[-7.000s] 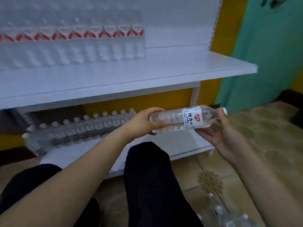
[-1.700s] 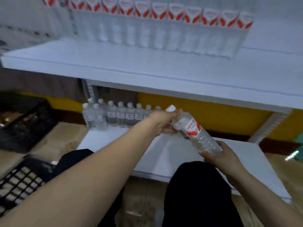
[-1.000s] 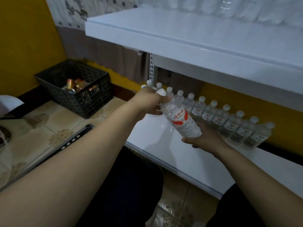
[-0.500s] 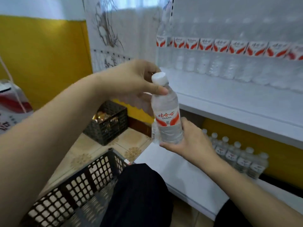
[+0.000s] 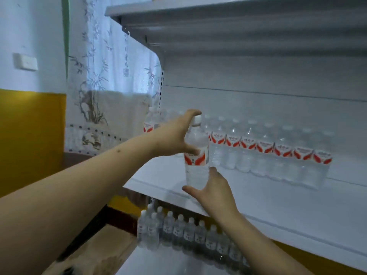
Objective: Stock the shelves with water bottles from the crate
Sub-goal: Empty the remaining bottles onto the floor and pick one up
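I hold a clear water bottle [image 5: 196,161] with a red-and-white label upright, just above the middle shelf [image 5: 258,197], in front of a row of like bottles [image 5: 264,149] along the shelf's back. My left hand [image 5: 178,135] grips its top, fingers over the white cap and thumb on the shoulder. My right hand [image 5: 212,187] cups the bottle's base from below and the right. The crate is out of view.
A lower shelf [image 5: 158,262] carries another row of small bottles [image 5: 190,233]. An upper shelf [image 5: 218,8] overhangs the middle one. A patterned curtain [image 5: 103,82] and a yellow-and-white wall [image 5: 29,116] lie to the left. The middle shelf's front part is bare.
Both hands have carried the bottle up and forward from in front of me to over the middle shelf. The view has risen; the black crates have left the frame.
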Motion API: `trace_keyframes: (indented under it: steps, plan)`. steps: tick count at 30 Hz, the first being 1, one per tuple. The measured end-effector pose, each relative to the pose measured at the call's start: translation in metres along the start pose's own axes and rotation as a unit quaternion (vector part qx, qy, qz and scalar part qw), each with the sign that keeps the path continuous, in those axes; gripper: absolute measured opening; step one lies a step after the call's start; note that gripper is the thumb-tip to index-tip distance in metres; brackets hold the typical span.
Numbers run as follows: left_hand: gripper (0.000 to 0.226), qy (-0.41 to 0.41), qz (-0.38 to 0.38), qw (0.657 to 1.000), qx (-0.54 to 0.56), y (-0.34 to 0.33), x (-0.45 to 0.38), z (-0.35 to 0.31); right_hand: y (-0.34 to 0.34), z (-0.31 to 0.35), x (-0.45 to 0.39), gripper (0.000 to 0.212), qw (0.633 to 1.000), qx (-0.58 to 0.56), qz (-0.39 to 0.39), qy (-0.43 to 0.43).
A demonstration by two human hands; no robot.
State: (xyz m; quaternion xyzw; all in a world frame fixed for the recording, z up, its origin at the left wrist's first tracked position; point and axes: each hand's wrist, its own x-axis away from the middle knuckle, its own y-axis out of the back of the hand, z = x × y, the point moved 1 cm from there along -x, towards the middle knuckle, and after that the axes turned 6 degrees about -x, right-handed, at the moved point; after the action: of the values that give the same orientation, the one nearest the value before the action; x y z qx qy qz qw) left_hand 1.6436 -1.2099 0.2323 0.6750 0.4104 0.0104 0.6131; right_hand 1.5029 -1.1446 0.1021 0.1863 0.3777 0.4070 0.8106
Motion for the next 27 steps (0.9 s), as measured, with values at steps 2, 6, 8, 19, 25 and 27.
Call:
trace_keyframes:
  steps: [2,6,8,19,25,27]
  plan:
    - [0.098,-0.005,0.018,1.000,-0.002,-0.011,-0.018,0.007,-0.014,-0.013,-0.017,0.084,0.999,-0.031,0.032,-0.018]
    - [0.097,0.002,0.038,0.999,-0.025,-0.019,-0.055,0.033,-0.045,-0.025,-0.056,0.079,0.990,-0.090,0.092,-0.052]
    - [0.100,0.028,0.051,0.998,0.029,-0.024,-0.068,0.061,-0.059,-0.030,-0.080,0.081,0.991,-0.080,0.097,-0.046]
    - [0.055,0.321,-0.184,0.909,0.192,-0.160,-0.122,0.292,-0.163,-0.012,-0.210,0.080,0.991,-0.079,0.087,-0.066]
    - [0.089,0.334,-0.191,0.890,0.245,-0.145,-0.110,0.266,-0.201,0.002,-0.257,0.060,0.991,-0.053,0.082,-0.088]
    - [0.087,0.328,-0.194,0.889,0.254,-0.144,-0.107,0.266,-0.208,0.004,-0.266,0.049,0.993,-0.037,0.075,-0.089]
